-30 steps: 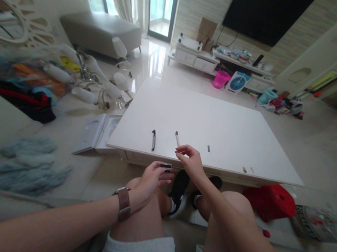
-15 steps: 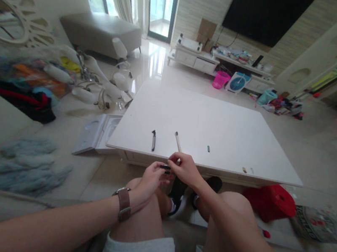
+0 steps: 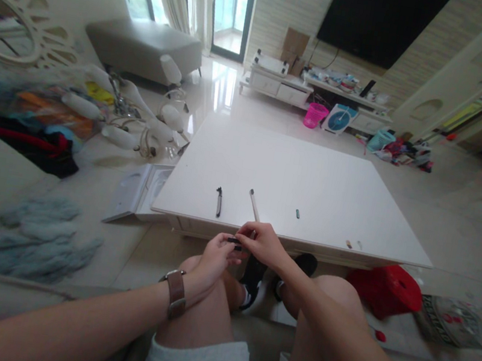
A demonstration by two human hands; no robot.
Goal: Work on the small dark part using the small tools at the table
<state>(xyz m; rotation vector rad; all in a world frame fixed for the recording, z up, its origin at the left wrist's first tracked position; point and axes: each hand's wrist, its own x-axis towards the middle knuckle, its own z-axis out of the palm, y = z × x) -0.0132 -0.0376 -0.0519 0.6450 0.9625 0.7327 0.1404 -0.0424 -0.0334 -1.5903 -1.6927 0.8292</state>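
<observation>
My left hand, with a brown watch strap on its wrist, has its fingers closed around a small black piece held just off the table's front edge. Against that piece, the fingertips of my right hand are pinched together; whether they hold anything else is hidden. Behind the right hand, a slim pale stick with a dark tip lies on the white table, its near end covered by the hand. To the left rests a slim dark tool with a grey handle. A small green piece lies to the right.
Small bits lie near the table's front right edge. Under that edge sits a red stool-like object. An open white box stands on the floor at the table's left, near lamp parts. My knees are below my hands.
My right fingertips have shifted slightly left over the black piece. My left hand is nearly where it was, and the things on the table lie as before.
</observation>
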